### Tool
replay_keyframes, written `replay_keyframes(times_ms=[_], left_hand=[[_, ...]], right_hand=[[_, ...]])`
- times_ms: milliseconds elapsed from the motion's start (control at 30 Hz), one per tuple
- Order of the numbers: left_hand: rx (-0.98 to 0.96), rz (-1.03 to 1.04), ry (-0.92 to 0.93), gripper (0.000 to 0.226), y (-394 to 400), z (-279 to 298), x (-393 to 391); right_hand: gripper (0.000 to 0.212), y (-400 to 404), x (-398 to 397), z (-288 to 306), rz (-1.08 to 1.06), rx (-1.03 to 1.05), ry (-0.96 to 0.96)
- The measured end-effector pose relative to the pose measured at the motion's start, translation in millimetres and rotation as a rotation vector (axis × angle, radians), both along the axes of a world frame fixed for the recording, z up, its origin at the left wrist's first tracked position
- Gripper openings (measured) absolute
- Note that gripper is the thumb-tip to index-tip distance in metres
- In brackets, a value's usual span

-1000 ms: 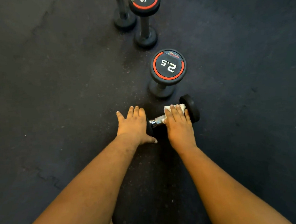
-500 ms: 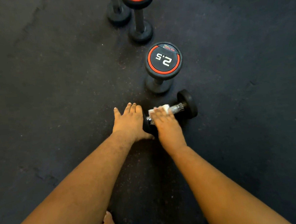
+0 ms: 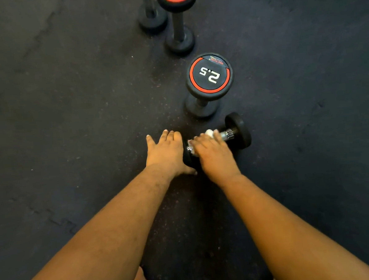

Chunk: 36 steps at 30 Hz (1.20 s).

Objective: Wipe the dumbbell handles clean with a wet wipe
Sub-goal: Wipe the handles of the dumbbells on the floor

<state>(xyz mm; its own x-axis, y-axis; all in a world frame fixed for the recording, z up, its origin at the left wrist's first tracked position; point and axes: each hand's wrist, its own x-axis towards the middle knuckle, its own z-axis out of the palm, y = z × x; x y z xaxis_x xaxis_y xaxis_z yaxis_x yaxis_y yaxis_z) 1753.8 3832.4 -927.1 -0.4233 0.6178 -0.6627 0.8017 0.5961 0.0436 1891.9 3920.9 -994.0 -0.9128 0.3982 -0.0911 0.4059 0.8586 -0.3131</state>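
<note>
Compared with one second ago, your right hand [image 3: 215,155] has slid along the handle [image 3: 226,134] from the far-right end toward the near-left end, so the bright knurled metal next to the far-right weight head [image 3: 239,130] is now uncovered, where before the wipe was lying. Your left hand [image 3: 166,155] has stayed in the same place, its fingers straight and spread, pressing flat against the near-left head of the lying dumbbell [image 3: 233,132], which is almost all hidden behind it. The fingers of your right hand are laid over the handle and slightly bent, pressing the wet wipe [image 3: 209,133] onto it; only a small white crumpled piece of the wipe shows past the fingertips, and a little at the left side. The picture is a bit blurred here, so you cannot tell if the thumb goes under the bar. This dumbbell lies on its side on the floor [image 3: 67,104], just near of the 2.5 dumbbell [image 3: 209,73], which stands upright on one end. Its round top is matte black with a red ring and white digits. Two more upright dumbbells [image 3: 178,20] stand farther away, in a row. The floor is dark rubber matting, with fine speckles and puzzle-shaped seams at the left.
</note>
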Motion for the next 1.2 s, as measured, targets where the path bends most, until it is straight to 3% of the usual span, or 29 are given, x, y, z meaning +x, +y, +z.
replay_keyframes(times_ms=[133, 300, 433, 467, 533, 600, 667, 700, 767, 867, 1033, 1200], left_hand=[[-0.008, 0.012, -0.005, 0.13, -0.5, -0.4, 0.2], [0.011, 0.005, 0.025, 0.12, -0.4, 2.5, 4.9], [0.022, -0.038, 0.08, 0.122, -0.3, 2.9, 6.4], [0.023, -0.048, 0.093, 0.124, -0.5, 2.0, 6.0], [0.023, -0.059, 0.114, 0.127, -1.7, -0.6, 5.4], [0.032, -0.094, 0.155, 0.132, -4.9, -3.3, 7.6], [0.07, -0.138, 0.186, 0.135, -9.9, -7.0, 12.7], [0.095, -0.144, 0.187, 0.135, -12.7, -9.0, 15.5], [0.136, -0.128, 0.172, 0.133, -16.1, -12.4, 20.4], [0.145, -0.129, 0.182, 0.132, -17.7, -14.1, 25.7], [0.137, -0.105, 0.184, 0.128, -17.4, -13.6, 28.2], [0.122, -0.104, 0.184, 0.127, -16.2, -10.9, 29.3]], right_hand=[[0.037, 8.7, 3.1, -3.5, -0.209, 0.028, -0.05], [0.061, -34.0, 11.9, 1.3, -0.06, -0.091, 0.11], [0.049, -25.5, 22.7, 2.7, -0.11, -0.113, 0.233], [0.042, -25.1, 24.9, 7.4, -0.264, -0.223, 0.289], [0.032, -30.3, 24.7, 17.9, -0.853, -0.586, 0.449], [0.03, -44.2, 19.6, 22.4, -1.403, -0.779, 0.605], [0.027, -51.4, 7.0, 20.4, -1.711, -1.163, 0.823], [0.025, -49.2, -1.2, 21.3, -1.755, -1.362, 0.932], [0.02, -32.5, -17.6, 25.4, -1.771, -1.537, 1.066], [0.01, -2.8, -30.4, 24.2, -1.862, -1.621, 1.062], [0.034, -15.7, -21.5, 16.0, -1.734, -1.818, 1.092], [0.016, 15.1, -30.0, 20.3, -1.728, -1.824, 0.992]])
